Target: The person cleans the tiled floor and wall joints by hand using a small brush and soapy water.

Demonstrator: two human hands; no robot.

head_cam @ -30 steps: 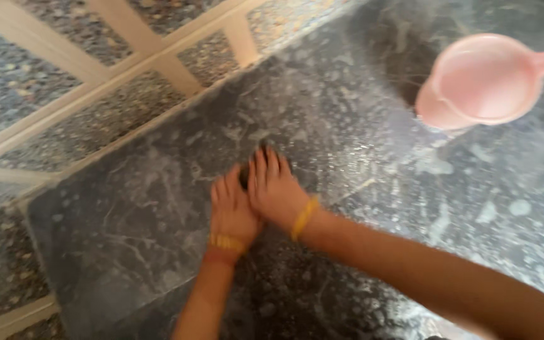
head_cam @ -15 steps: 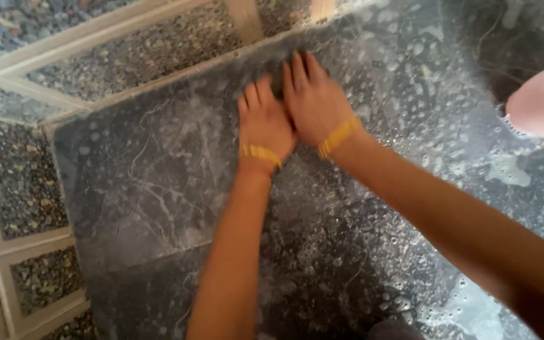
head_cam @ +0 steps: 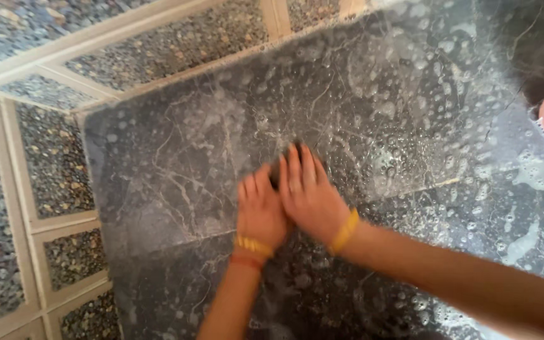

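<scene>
left hand (head_cam: 260,211) + right hand (head_cam: 308,192) flat, pressing small dark scrubber (head_cam: 276,173), mostly hidden, grip unclear | on wet soapy grey marble floor slab (head_cam: 177,164) | risk: suds, palms skid, scrubber shoots out

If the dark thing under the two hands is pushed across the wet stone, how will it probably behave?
The dark thing probably slides easily, because foam and bubbles cover the dark stone slab. It seems small and flat: the left hand and right hand hide nearly all of it, so rolling looks unlikely. Stiffness cannot be judged.
</scene>
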